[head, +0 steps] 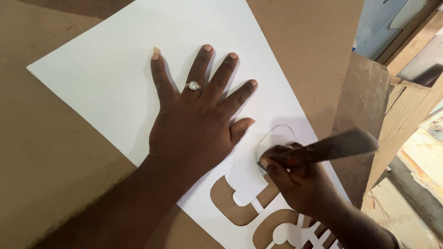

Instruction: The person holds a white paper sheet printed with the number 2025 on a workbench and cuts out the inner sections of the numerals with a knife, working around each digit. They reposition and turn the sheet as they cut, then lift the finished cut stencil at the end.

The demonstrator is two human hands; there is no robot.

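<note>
A flat brown board [50,152] forms the work surface and fills most of the view. At the right edge, a worn brown panel [362,99] stands upright against stacked wooden boards [408,108]. Behind these, a pale blue surface [376,25] is visible at upper right. Bright light falls on a pale, rough patch [427,161] at lower right.

Brown board worktop [50,152]; white sheet [110,83] flat on it, rounded shapes cut out near lower edge.
</note>
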